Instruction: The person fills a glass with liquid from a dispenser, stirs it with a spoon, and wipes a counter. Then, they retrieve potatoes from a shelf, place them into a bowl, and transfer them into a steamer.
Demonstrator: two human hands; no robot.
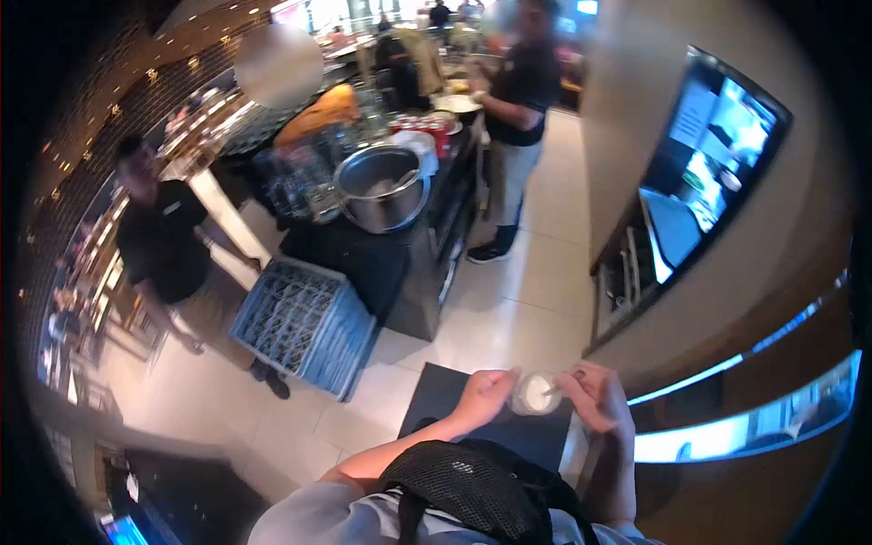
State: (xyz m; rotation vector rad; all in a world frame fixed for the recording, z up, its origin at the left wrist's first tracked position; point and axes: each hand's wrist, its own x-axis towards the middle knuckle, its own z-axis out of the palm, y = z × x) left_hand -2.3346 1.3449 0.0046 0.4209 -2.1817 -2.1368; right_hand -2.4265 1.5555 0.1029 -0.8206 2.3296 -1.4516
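The left hand's [489,397] narrowed fingers hold a clear cup [536,394], seen against the dark mat's [454,400] far edge; the right hand's [595,396] grip is unclear. Probably light, slick, perhaps fragile: best cradled low.

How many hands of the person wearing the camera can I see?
2: the left hand by the left side of a small round container, and the right hand by its right side. Neither is hidden, though some fingertips are hard to make out.
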